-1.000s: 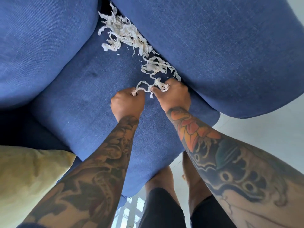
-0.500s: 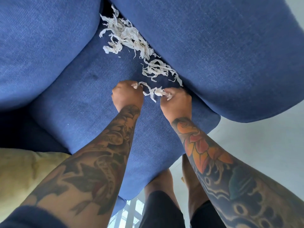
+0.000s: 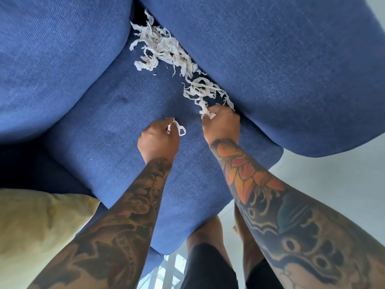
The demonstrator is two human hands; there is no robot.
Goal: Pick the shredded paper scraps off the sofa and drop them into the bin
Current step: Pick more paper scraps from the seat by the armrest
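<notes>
Left hand curled into a fist above the sofa seat cushion, knuckles up, fingers closed round a small looped strip of paper that sticks out on the thumb side. Right hand also curled tight, just beside the left and slightly farther up the cushion, pinching the near end of a tangled strand that runs on into the paper heap. Both forearms tattooed, reaching in from the lower edge of the view across the cushion's front.

Shredded paper scraps strewn along the crease where the seat cushion meets the big blue cushion on the right side of it: one thick clump deep in the corner, a second looser clump nearer, touching the right hand. A few tiny bits loose on the cushion between the two clumps.

Another blue cushion rising on the left side of the seat cushion. Yellow pillow off the seat cushion's near-left corner, partly under the left forearm. Pale floor past the seat cushion's front right corner, with bare legs in dark shorts standing just in front of it. No bin in view.
</notes>
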